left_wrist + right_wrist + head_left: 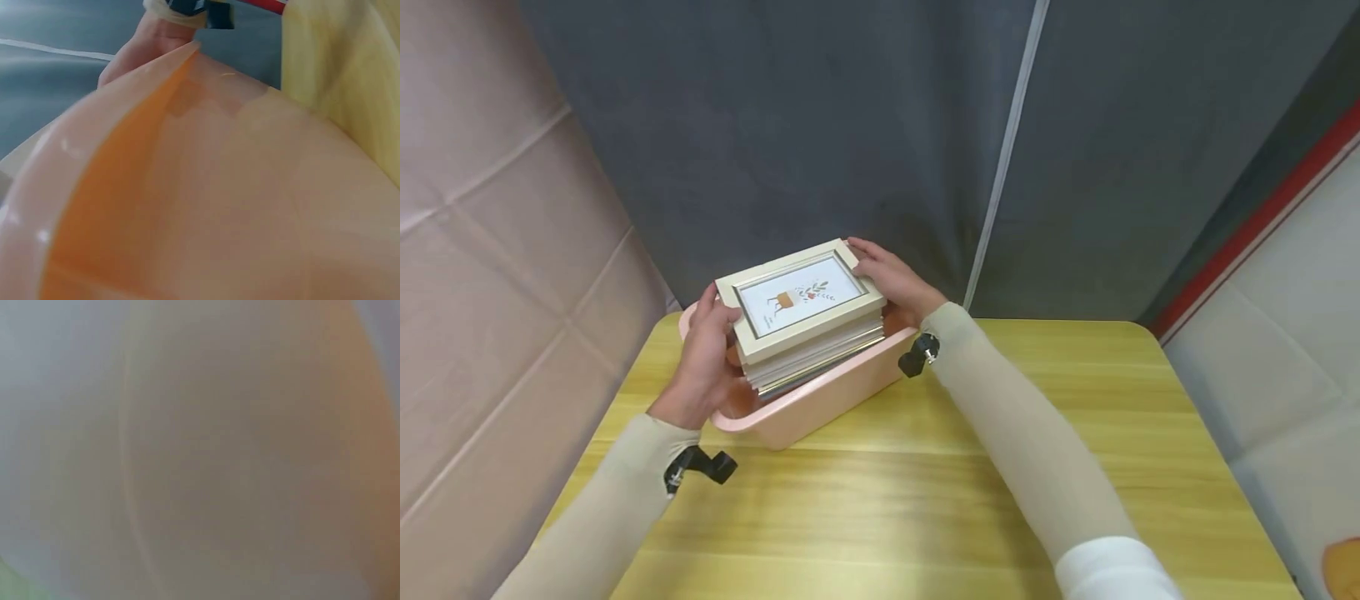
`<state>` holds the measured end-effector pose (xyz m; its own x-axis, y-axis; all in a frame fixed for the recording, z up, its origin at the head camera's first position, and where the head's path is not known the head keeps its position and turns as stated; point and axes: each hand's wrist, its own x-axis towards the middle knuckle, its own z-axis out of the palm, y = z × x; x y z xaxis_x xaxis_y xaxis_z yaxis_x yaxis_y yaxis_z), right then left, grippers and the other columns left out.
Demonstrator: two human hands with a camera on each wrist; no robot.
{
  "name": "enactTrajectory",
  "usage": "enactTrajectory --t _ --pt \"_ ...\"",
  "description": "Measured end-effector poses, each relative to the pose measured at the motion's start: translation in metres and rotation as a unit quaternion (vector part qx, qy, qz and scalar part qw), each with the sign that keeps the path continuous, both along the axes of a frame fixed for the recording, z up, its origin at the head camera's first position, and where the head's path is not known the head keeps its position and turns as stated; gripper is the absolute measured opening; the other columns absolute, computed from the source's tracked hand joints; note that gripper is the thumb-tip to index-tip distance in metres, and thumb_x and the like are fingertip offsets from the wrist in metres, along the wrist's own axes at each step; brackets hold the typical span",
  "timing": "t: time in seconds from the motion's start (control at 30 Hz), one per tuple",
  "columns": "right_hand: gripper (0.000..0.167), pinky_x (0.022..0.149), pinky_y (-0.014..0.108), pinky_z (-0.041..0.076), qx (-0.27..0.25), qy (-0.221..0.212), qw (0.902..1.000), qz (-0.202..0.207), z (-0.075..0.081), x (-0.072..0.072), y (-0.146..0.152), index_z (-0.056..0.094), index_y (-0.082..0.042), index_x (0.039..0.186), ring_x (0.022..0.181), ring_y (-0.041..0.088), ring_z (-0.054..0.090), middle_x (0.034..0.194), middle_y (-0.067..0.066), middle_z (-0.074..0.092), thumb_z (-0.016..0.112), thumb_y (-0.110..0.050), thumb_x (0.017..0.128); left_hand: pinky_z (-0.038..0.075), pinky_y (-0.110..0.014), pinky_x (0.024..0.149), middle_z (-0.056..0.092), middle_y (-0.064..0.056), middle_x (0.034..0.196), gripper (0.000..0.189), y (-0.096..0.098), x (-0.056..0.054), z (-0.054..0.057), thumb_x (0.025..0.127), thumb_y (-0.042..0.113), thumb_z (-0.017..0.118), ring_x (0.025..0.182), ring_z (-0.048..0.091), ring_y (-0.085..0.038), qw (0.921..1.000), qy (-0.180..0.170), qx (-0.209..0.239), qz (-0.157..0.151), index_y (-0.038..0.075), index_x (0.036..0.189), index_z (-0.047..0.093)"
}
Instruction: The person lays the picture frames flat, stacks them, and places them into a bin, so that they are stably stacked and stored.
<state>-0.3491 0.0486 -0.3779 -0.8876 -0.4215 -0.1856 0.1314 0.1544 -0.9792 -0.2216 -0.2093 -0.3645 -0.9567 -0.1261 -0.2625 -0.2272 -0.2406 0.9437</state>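
A stack of picture frames [820,354] sits within a pink plastic bin [827,408] in the head view. The top picture frame [801,296] is cream-coloured, with a deer-and-leaves print. At the stack's left end my left hand [703,354] grips it, thumb at the top frame's edge. My right hand [891,279] holds the far right end, its thumb over the top frame's corner. The lower fingers of both hands are partly hidden behind the stack. The left wrist view is filled by the bin's wall [250,187], with the right hand [147,50] beyond the rim.
The bin stands on a wood-grain table [985,467], near its back left edge. A dark grey curtain [775,125] hangs right behind. A pale quilted wall [512,275] rises at the left and a white one [1277,358] at the right. The right wrist view is blurred.
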Motion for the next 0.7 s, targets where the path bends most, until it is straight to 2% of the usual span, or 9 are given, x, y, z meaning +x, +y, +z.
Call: enactTrajectory --t 0.07,0.1,0.17,0.23,0.3,0.43,0.6,0.7 --pt "0.059 0.119 0.042 0.04 0.009 -0.008 0.9999 -0.001 -0.003 -0.003 -0.003 0.041 -0.036 0.163 0.15 0.021 0.042 0.17 -0.009 0.039 0.05 -0.024 0.105 0.023 -0.051 0.129 -0.006 0.006 0.176 0.078 0.003 -0.004 -0.002 0.104 0.021 0.032 0.157 0.019 -0.024 0.9998 -0.013 -0.008 0.015 0.043 0.169 -0.006" --pt "0.059 0.116 0.043 0.042 0.01 -0.017 0.9998 -0.001 -0.004 -0.004 -0.005 0.043 -0.037 0.162 0.147 0.024 0.045 0.168 -0.007 0.04 0.05 -0.024 0.105 0.025 -0.046 0.128 -0.004 0.006 0.176 0.079 0.005 -0.007 -0.003 0.103 0.02 0.033 0.156 0.021 -0.022 0.9994 -0.019 -0.01 0.027 0.041 0.169 -0.004" --pt "0.055 0.11 0.042 0.045 0.008 -0.029 0.9995 0.003 -0.005 -0.006 -0.006 0.047 -0.037 0.159 0.139 0.027 0.049 0.165 -0.002 0.043 0.048 -0.023 0.106 0.03 -0.038 0.127 0.004 0.005 0.176 0.079 0.008 -0.011 -0.004 0.102 0.017 0.034 0.155 0.025 -0.02 0.9982 -0.024 -0.021 0.051 0.036 0.17 0.0" --pt "0.054 0.108 0.04 0.045 -0.003 -0.039 0.9992 0.007 -0.007 -0.009 -0.008 0.048 -0.036 0.158 0.136 0.027 0.05 0.162 -0.001 0.045 0.046 -0.02 0.106 0.037 -0.034 0.124 0.015 0.001 0.175 0.078 0.011 -0.014 -0.007 0.101 0.015 0.036 0.153 0.032 -0.019 0.9971 -0.032 -0.013 0.068 0.035 0.17 0.005" --pt "0.054 0.105 0.038 0.047 -0.012 -0.05 0.9986 0.012 -0.009 -0.011 -0.009 0.049 -0.036 0.156 0.133 0.026 0.053 0.159 0.001 0.047 0.045 -0.018 0.106 0.042 -0.035 0.121 0.021 -0.001 0.174 0.075 0.012 -0.016 -0.01 0.103 0.015 0.035 0.151 0.038 -0.02 0.9969 -0.045 -0.005 0.064 0.037 0.168 0.005" --pt "0.056 0.092 0.038 0.055 -0.007 -0.077 0.9968 0.02 -0.011 -0.014 -0.009 0.047 -0.037 0.157 0.123 0.029 0.061 0.154 0.005 0.05 0.046 -0.016 0.105 0.05 -0.042 0.114 0.026 -0.008 0.172 0.07 0.013 -0.017 -0.014 0.107 0.02 0.033 0.148 0.046 -0.027 0.9965 -0.08 -0.001 0.026 0.041 0.164 -0.001" --pt "0.058 0.086 0.039 0.059 0.017 -0.087 0.9958 0.024 -0.014 -0.018 -0.006 0.042 -0.038 0.16 0.121 0.03 0.064 0.155 0.007 0.048 0.046 -0.017 0.106 0.056 -0.038 0.104 0.033 -0.012 0.168 0.073 0.016 -0.022 -0.02 0.107 0.019 0.041 0.143 0.052 -0.029 0.9941 -0.078 -0.073 0.012 0.035 0.166 0.001" --pt "0.062 0.089 0.036 0.058 0.024 -0.079 0.9962 0.025 -0.016 -0.019 -0.004 0.039 -0.039 0.162 0.126 0.03 0.06 0.159 0.005 0.044 0.047 -0.015 0.106 0.057 -0.038 0.104 0.037 -0.014 0.166 0.07 0.018 -0.025 -0.025 0.108 0.018 0.044 0.141 0.054 -0.03 0.9923 -0.055 -0.111 0.004 0.028 0.166 0.005"
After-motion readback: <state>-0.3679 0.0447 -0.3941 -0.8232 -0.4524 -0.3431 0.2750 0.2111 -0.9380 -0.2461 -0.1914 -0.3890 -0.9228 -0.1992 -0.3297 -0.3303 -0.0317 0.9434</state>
